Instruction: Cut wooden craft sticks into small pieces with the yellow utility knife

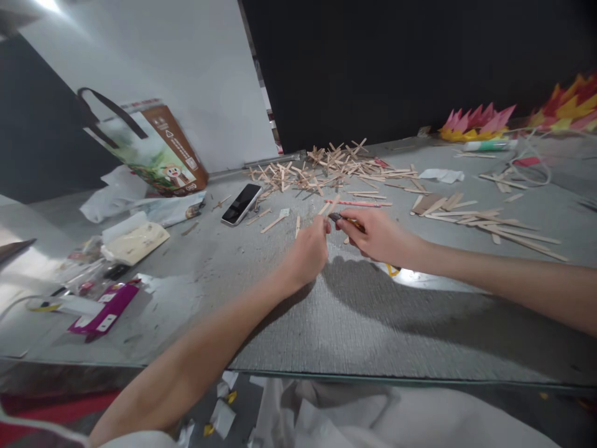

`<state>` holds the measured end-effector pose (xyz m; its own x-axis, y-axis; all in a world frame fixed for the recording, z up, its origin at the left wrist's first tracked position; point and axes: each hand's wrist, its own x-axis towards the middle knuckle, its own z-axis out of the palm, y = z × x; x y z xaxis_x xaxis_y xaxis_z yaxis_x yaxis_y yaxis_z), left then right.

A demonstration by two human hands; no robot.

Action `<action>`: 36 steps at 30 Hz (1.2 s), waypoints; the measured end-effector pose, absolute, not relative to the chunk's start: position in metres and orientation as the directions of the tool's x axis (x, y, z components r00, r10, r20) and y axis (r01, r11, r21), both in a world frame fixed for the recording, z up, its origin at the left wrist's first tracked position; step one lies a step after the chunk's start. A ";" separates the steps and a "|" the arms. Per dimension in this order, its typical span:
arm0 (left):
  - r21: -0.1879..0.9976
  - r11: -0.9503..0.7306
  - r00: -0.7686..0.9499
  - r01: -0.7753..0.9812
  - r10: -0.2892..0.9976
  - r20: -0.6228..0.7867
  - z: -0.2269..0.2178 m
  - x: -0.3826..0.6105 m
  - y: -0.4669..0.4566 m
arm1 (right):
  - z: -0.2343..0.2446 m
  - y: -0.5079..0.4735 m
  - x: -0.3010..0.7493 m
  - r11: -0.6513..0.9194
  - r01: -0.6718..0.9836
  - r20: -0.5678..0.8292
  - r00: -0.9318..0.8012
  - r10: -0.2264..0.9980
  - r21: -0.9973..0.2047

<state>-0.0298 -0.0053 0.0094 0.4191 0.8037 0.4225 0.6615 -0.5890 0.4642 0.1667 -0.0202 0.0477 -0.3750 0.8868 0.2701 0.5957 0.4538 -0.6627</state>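
Observation:
In the head view my left hand (310, 246) is closed, its fingers pinched on a thin wooden craft stick (334, 205) that points up and away from them. Close beside it, my right hand (377, 235) grips a utility knife (335, 217) with a dark tip and an orange-yellow body. The knife's tip is next to the left fingertips; whether it touches the stick I cannot tell. A red patterned pencil-like rod (359, 203) lies just beyond the hands. Under my right wrist a yellow loop (393, 270) and a shiny white piece show, partly hidden.
A heap of craft sticks (336, 163) lies at the back, with more sticks (494, 224) at right. A phone (241, 204), a shopping bag (153, 149) and a purple packet (105, 309) are at left. Pink-and-yellow folded paper (478, 123) stands back right.

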 end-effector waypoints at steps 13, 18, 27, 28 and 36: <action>0.532 -0.633 0.355 0.562 0.765 0.537 0.008 -0.023 -0.007 | 0.061 -0.038 0.157 -0.122 0.069 -0.139 -0.385 0.912 -0.990; 0.531 -0.628 0.369 0.570 0.772 0.517 0.001 -0.021 -0.005 | 0.061 -0.045 0.155 -0.225 -0.036 -0.194 -0.389 0.901 -0.974; 0.652 -0.547 0.299 0.525 0.836 0.461 0.008 -0.016 -0.010 | 0.045 -0.046 0.156 -0.013 0.028 -0.022 -0.377 0.926 -1.000; 0.689 -0.516 0.280 0.508 0.856 0.434 0.009 -0.016 -0.010 | 0.045 -0.046 0.157 0.107 0.108 0.061 -0.360 0.931 -0.988; 0.927 -0.339 0.331 0.158 0.903 0.274 0.003 -0.014 -0.005 | 0.058 -0.039 0.173 0.597 0.632 0.565 -0.288 0.773 -0.494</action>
